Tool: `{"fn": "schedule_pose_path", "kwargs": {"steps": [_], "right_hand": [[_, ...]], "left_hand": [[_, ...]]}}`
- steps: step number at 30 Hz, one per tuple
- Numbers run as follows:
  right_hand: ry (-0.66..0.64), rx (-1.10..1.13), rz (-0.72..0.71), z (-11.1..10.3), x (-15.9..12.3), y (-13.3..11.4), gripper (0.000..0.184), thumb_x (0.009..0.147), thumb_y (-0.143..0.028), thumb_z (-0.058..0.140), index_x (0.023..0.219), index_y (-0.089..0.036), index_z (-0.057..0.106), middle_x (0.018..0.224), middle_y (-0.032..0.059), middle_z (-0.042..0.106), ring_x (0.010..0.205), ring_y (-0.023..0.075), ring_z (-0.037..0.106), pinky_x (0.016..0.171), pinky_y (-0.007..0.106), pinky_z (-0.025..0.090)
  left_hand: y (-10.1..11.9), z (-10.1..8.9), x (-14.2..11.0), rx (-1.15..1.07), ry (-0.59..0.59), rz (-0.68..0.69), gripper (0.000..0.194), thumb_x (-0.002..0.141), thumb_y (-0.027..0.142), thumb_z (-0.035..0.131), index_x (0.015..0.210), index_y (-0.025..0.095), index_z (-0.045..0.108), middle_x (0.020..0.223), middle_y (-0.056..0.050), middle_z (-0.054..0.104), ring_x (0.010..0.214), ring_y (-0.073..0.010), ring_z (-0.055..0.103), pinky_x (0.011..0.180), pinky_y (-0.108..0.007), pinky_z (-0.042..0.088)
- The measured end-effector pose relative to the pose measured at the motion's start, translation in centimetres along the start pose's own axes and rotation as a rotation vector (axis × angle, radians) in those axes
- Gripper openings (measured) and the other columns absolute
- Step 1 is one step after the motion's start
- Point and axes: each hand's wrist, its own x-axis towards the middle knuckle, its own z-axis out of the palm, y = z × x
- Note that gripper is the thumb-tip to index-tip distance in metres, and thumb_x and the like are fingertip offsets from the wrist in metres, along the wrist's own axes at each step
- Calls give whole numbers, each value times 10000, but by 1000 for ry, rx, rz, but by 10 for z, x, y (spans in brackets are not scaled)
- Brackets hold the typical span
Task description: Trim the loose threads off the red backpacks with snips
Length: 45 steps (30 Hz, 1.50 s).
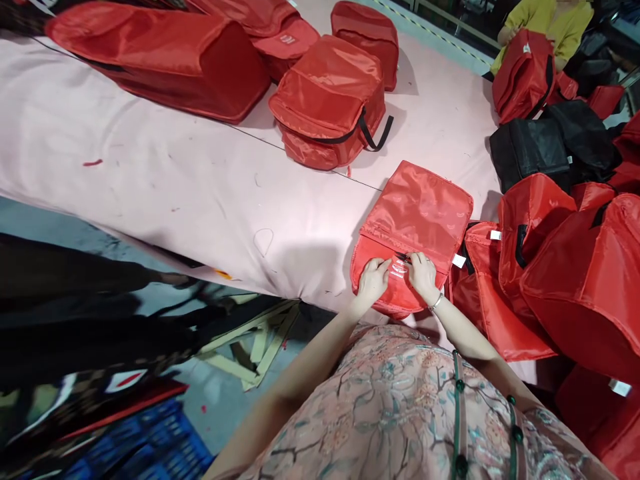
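A red fabric bag [417, 213] lies flat at the near edge of the pink-covered table [200, 193]. Both my hands rest on its front pocket. My left hand [373, 280] is closed, fingers curled and pinching the pocket fabric. My right hand [423, 275], with a bracelet at the wrist, is closed on a small dark zipper pull at the pocket's zip line. The two hands almost touch each other.
Several more red bags [330, 100] lie further back on the table. A heap of red bags [575, 267] and black bags [550, 143] is piled at the right. A person in a yellow top [555, 23] sits at the far right. Wooden frame pieces [250, 347] lie below the table edge.
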Motion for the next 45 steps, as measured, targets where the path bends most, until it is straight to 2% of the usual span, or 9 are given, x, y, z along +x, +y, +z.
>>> {"fn": "schedule_pose_path", "kwargs": {"steps": [12, 19, 25, 28, 34, 36, 39, 42, 45], "right_hand": [[-67, 23, 7, -5, 2, 1, 316, 885, -157, 390, 1171, -199, 519, 1055, 92, 571, 906, 203, 532, 787, 300, 375], [-50, 34, -1, -3, 5, 1, 296, 893, -178, 386, 1147, -200, 537, 1035, 90, 584, 894, 204, 536, 788, 299, 376], [-38, 134, 2, 4, 8, 8, 249, 886, -231, 437, 1108, -179, 537, 1032, 83, 600, 914, 199, 549, 795, 287, 388], [-37, 281, 48, 6, 11, 10, 222, 874, -263, 465, 1066, -184, 546, 998, 69, 611, 888, 182, 561, 774, 273, 404], [116, 1006, 107, 10, 36, -4, 235, 866, -344, 423, 996, -169, 510, 886, 34, 594, 782, 128, 555, 709, 242, 450], [176, 1102, 168, 8, 44, -5, 250, 855, -363, 433, 992, -168, 507, 879, 39, 590, 777, 126, 551, 704, 242, 455], [252, 1134, 242, 1, 42, 2, 268, 828, -393, 472, 969, -168, 511, 896, 49, 586, 806, 131, 554, 744, 258, 461], [256, 1119, 244, -5, 23, 13, 289, 800, -415, 515, 955, -170, 524, 918, 51, 594, 824, 135, 564, 764, 263, 463], [223, 1048, 256, -4, -2, 16, 302, 790, -432, 531, 947, -175, 548, 911, 46, 616, 808, 141, 575, 749, 265, 465]], "left_hand": [[5, -7, 2, 37, -50, -27, 407, 833, 166, 429, 1216, 206, 562, 1034, -92, 556, 966, -197, 513, 901, -329, 439], [3, -5, 2, 50, -65, -23, 398, 842, 174, 413, 1209, 187, 566, 1027, -99, 559, 959, -201, 517, 893, -329, 441], [2, -4, 2, 70, -65, -7, 394, 841, 170, 414, 1201, 190, 573, 1015, -92, 567, 934, -197, 521, 857, -314, 446], [1, -3, 1, 61, -64, 1, 403, 842, 166, 409, 1214, 197, 561, 1020, -90, 572, 936, -196, 524, 859, -317, 446], [1, -5, -3, 16, -56, 61, 350, 835, 170, 430, 1137, 204, 604, 1045, -78, 588, 997, -195, 527, 910, -317, 431], [3, -6, -1, -38, -27, 13, 296, 845, 179, 427, 1058, 200, 632, 1030, -70, 614, 984, -185, 544, 910, -310, 432], [8, -7, 10, -93, 36, -147, 246, 843, 212, 457, 1021, 199, 625, 998, -64, 646, 920, -180, 582, 846, -297, 458], [16, -5, 27, -70, 72, -263, 246, 819, 283, 527, 1034, 201, 615, 959, -67, 666, 869, -193, 601, 761, -290, 466], [23, -2, 45, -15, 72, -354, 239, 772, 362, 595, 929, 188, 640, 870, -77, 678, 821, -213, 610, 687, -291, 455]]}}
